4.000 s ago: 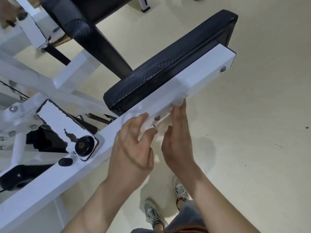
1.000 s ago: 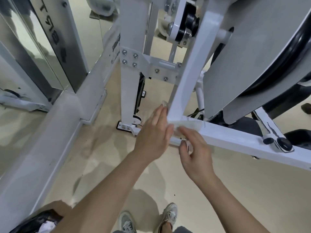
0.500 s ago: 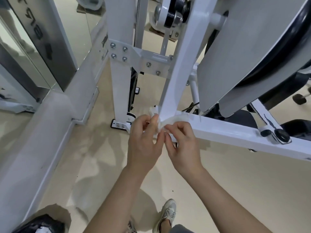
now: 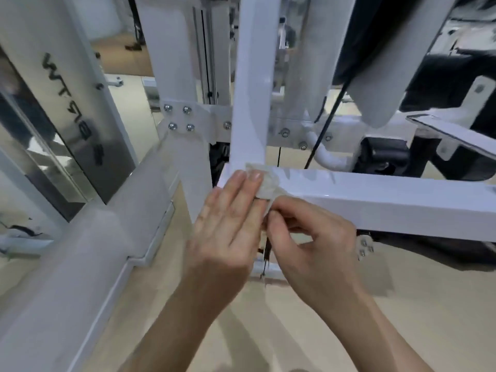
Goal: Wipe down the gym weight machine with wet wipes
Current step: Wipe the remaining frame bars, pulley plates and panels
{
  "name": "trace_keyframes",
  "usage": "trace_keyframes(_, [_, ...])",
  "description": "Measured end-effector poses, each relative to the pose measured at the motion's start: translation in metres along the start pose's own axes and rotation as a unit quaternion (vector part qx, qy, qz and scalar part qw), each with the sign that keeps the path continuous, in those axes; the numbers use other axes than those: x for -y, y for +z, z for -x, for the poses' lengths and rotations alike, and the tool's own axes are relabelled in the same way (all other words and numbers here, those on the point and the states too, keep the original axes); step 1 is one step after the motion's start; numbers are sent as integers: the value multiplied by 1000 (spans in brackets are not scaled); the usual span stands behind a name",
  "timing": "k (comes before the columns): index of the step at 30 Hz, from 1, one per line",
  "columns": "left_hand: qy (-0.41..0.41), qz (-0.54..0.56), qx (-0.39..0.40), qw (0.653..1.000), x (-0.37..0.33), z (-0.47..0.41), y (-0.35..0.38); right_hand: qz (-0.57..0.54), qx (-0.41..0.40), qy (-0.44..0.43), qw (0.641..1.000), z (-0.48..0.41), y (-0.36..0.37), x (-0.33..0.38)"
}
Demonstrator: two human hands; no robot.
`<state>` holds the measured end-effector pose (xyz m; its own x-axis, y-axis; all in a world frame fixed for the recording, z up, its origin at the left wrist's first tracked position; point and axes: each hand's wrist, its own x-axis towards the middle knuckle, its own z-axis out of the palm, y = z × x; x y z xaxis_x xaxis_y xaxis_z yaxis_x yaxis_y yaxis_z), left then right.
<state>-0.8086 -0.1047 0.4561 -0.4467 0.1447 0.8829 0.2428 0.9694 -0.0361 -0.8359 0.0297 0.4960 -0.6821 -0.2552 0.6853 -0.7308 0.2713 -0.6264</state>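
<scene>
The white weight machine fills the view: an upright post meets a horizontal beam at mid-frame. A crumpled wet wipe lies on the beam's left end, right at that joint. My left hand lies flat with straight fingers, its fingertips pressing the wipe against the beam. My right hand sits just to the right and below, thumb and forefinger pinching the wipe's lower edge.
A bolted bracket joins a second white column behind the post. A black cable runs down behind the beam. A mirrored panel and a grey ledge stand to the left. Beige floor lies below.
The view has come closer to the joint of post and beam. My left hand has flattened out onto the wipe, where half a second ago both hands were pinching it.
</scene>
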Motion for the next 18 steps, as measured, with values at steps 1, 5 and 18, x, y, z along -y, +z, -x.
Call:
trace_keyframes(1, [21,-33,-16,999,5,3,6,-3,1,-9,1000,1,1,-3])
trace_keyframes(5, [25,-139,-86,986,34,13,18,72,-7,-116,991,-4,9,-14])
trace_keyframes(18, [15,-247,-130,960,-16,22,73,263,-279,-318,867,6,-3,-73])
